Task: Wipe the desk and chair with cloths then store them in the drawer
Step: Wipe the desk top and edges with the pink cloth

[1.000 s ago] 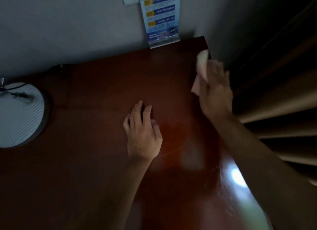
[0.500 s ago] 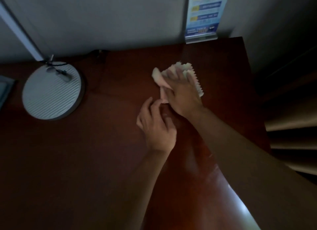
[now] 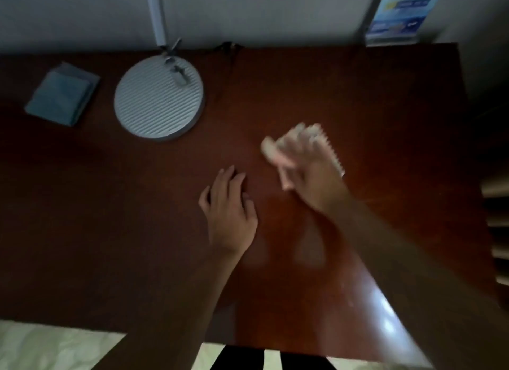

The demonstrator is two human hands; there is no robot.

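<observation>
The left hand lies flat on the dark red-brown worktop, palm down, fingers loosely spread, holding nothing. Just to its right and slightly farther out, the right hand presses down on a pale pinkish-white cloth; motion blur smears both, so the grip looks like a loose clasp over the bunched fabric, with a zigzag-cut edge showing past the fingers. Farther off, left of both hands, stands a round ribbed lamp base, and beyond it to the left a folded blue-grey cloth. A blue printed sign stands at the far right wall.
</observation>
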